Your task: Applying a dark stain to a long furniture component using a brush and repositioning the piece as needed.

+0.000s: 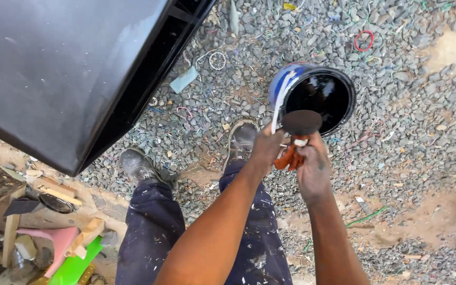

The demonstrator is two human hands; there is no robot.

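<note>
Above the gravel, left hand (pixel 268 145) grips a white handle (pixel 277 108) of the paint can (pixel 317 95); right hand (pixel 312 166) closes on an orange-handled roller (pixel 302 122), apparently.

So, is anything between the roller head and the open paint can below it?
Nothing visible. The dark roller, held by both the left hand and right hand on its orange handle, sits at the near rim of the open paint can, with no lid or object between.
</note>
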